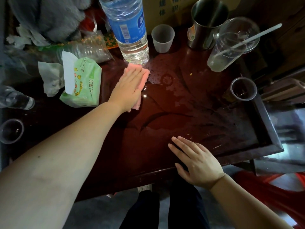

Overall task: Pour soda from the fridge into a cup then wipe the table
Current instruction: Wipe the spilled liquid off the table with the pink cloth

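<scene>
My left hand point(127, 88) lies flat with straight fingers on a pink cloth point(143, 75), pressing it onto the dark red table point(181, 116) just in front of a large water bottle point(130, 30). A wet patch with droplets point(165, 78) spreads to the right of the cloth. My right hand point(196, 161) rests flat with spread fingers on the table near its front edge, holding nothing. A small translucent cup point(162, 38) stands behind the wet patch.
A steel mug point(206, 22) and a tall clear cup with a straw point(231, 45) stand at the back right. A small dark cup point(243, 89) sits at the right edge, another point(10, 130) at the far left. A green tissue pack point(82, 85) and crumpled paper point(49, 76) lie left.
</scene>
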Motion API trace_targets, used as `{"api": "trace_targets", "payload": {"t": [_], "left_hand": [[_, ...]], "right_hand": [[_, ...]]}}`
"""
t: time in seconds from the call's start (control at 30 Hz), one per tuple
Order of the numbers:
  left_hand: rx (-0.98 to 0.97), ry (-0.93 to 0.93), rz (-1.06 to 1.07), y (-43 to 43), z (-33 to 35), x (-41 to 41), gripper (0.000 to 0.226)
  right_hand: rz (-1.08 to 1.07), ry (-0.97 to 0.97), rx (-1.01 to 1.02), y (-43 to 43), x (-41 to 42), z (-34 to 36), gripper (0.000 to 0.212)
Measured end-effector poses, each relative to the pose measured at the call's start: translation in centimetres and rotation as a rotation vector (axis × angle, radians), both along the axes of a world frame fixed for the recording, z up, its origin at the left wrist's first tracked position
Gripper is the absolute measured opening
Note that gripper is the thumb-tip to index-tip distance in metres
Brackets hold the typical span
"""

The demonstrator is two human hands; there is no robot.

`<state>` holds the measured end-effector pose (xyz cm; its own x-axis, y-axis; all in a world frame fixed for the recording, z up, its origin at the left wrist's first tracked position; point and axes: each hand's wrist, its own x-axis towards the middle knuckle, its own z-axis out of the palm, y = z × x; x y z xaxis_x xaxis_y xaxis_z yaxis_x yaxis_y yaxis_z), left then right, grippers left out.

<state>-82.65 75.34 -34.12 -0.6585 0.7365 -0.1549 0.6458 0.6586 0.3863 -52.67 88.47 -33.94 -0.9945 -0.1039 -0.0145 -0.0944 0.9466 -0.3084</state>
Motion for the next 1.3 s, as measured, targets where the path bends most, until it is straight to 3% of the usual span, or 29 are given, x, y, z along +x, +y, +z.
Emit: {"api": "trace_targets", "payload": {"t": [0.23,0.87,0.97,1.1,1.3], "left_hand": [[0.034,0.051,-0.253,1.0,0.5,1.5,0.068],[-0.071,0.161,-0.221,1.1,-0.2,8.1,0.069],[-0.059,0.092,-0.085,0.3,0.9,8.7,0.07],[0.097,0.101,0.313,-3.8,1.7,12.8,0.063],[-0.176,0.101,0.519,-8.6,-0.2,16.8,0.069]], "right_hand": [[-0.002,0.0,-0.005,0.0,0.0,-0.1,0.054],[0.003,-0.009,0.004,0.0,0.1,-0.3,0.053],[-0.007,-0.027,0.003,-0.1,0.0,-0.1,0.052],[-0.015,-0.034,0.01,-0.3,-0.2,0.2,0.052],[-0.023,-0.052,0.018,-0.5,-0.2,0.5,0.049]]}}
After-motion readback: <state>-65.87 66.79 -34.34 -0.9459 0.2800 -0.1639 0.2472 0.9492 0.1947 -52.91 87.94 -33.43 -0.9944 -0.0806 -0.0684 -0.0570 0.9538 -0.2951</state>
